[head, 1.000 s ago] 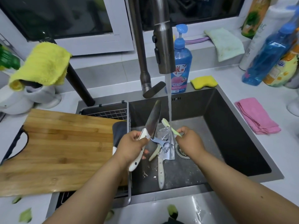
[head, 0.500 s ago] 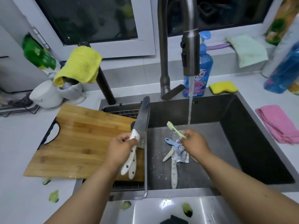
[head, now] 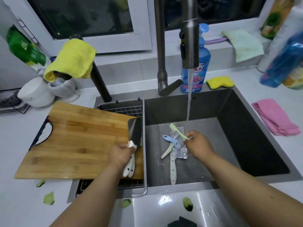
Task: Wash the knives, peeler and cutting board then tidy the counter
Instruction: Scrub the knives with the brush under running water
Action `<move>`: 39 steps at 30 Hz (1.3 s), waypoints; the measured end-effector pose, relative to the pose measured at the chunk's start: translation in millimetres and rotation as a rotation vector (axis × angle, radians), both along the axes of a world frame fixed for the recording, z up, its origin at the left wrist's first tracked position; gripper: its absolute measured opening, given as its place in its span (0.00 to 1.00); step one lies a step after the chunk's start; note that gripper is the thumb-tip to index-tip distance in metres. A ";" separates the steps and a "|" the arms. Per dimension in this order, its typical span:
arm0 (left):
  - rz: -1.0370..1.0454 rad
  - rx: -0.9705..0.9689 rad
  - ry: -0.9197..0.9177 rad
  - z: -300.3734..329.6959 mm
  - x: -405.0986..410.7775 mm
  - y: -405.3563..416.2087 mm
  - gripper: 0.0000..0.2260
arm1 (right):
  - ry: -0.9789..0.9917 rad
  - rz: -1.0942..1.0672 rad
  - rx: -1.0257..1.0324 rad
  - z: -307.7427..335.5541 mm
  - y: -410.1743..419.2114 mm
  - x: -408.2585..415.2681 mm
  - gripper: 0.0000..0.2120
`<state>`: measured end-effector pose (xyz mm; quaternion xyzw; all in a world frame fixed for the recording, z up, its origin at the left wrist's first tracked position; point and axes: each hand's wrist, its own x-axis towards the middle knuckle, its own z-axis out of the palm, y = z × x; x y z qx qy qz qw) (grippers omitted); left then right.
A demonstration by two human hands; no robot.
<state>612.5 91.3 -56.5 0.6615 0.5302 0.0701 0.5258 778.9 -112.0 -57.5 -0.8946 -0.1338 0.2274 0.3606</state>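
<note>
The white tabletop (head: 246, 89) surrounded a dark steel sink (head: 246, 145), into which a thin stream of water ran from the tap (head: 190, 46). Left of the basin, the bamboo cutting board (head: 73, 141) lay tilted over a wire rack (head: 124, 109), its handle cut-out toward the left. A pink cloth (head: 275, 117) sat folded on the tabletop to the right of the sink, and a yellow sponge (head: 219, 81) lay at the sink's back rim beside a blue soap bottle (head: 200, 76). The left hand (head: 121, 154) had its grip closed around the white handles of two knives (head: 135, 133), their dark blades lying on the board's right edge next to the sink wall. The right hand (head: 198, 145), over the basin, pinched a pale green brush (head: 178, 131) by its handle, bristles pointing up and left. On the sink floor under it lay a cleaver (head: 173, 166) with a white handle, with the blue peeler (head: 170, 140) and a small cream-handled knife (head: 167, 152) resting across its blade. Green peel scraps (head: 48, 198) dotted the tabletop near the front edge.
</note>
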 end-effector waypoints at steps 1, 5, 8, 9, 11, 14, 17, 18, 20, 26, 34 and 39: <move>-0.016 0.023 0.015 -4.1 2.0 -2.0 0.04 | 0.008 -0.009 -0.001 -1.8 -2.8 0.1 0.02; -0.058 0.103 0.062 -14.3 6.4 -5.6 0.13 | 0.020 -0.012 -0.007 -3.9 -9.1 -0.3 0.05; -0.058 0.128 0.079 -17.4 9.9 -8.4 0.13 | 0.025 -0.020 -0.010 -5.9 -12.6 1.2 0.07; -0.061 0.144 0.086 -18.3 10.3 -9.1 0.13 | 0.026 -0.020 -0.013 -7.0 -13.4 1.8 0.06; -0.077 0.195 0.087 -20.4 10.3 -10.5 0.11 | 0.024 -0.015 -0.026 -8.1 -15.2 2.2 0.05; -0.055 0.235 0.094 -24.0 9.8 -9.7 0.07 | 0.022 -0.011 -0.039 -10.7 -17.5 2.8 0.04; -0.020 0.250 0.060 -23.1 11.0 -7.2 0.06 | 0.023 -0.012 -0.052 -12.5 -19.3 4.4 0.04; -0.012 0.259 0.031 -18.9 13.0 -8.5 0.06 | 0.020 -0.015 -0.054 -13.1 -19.9 5.7 0.05; -0.003 0.305 -0.047 -7.8 19.3 -13.6 0.07 | 0.019 -0.016 -0.055 -14.3 -21.0 8.4 0.06; -0.130 0.341 -0.137 6.7 69.3 -41.4 0.07 | 0.029 -0.028 -0.092 -21.9 -25.6 22.9 0.07; -0.538 0.216 0.244 -47.1 124.1 -91.3 0.09 | 0.066 0.133 -0.227 -41.8 -20.9 44.6 0.08; -0.632 0.125 0.470 -95.4 135.0 -100.9 0.13 | 0.099 0.254 -0.326 -62.0 -13.5 58.4 0.02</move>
